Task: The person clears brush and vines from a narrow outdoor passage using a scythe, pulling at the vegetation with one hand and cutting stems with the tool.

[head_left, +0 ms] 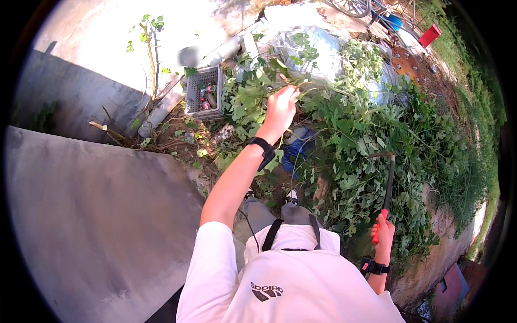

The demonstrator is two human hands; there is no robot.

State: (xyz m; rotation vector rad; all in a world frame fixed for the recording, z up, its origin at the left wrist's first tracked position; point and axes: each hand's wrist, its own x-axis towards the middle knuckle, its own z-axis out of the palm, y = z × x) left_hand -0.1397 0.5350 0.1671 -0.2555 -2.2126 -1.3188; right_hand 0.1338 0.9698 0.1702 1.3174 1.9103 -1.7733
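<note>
Stretched out ahead of me, my left hand (281,110) is closed round a bunch of leafy vines (257,97). Some stems trail from it to the right, toward a thick green heap of vines (355,126). On the right, my right hand (383,232) grips the red handle of a sickle (389,185). The sickle points away from me, its thin curved blade over the leaves and apart from the left hand. Just beyond my feet, a blue crumpled thing (293,153) lies partly under the stems.
A grey plastic crate (188,99) with bottles stands left of the vines. Clear plastic sheeting (318,51) lies behind them. Smooth concrete (102,210) fills the left side. A cut stump (110,131) and a thin sapling (151,59) stand beyond it. A red box (430,35) sits far right.
</note>
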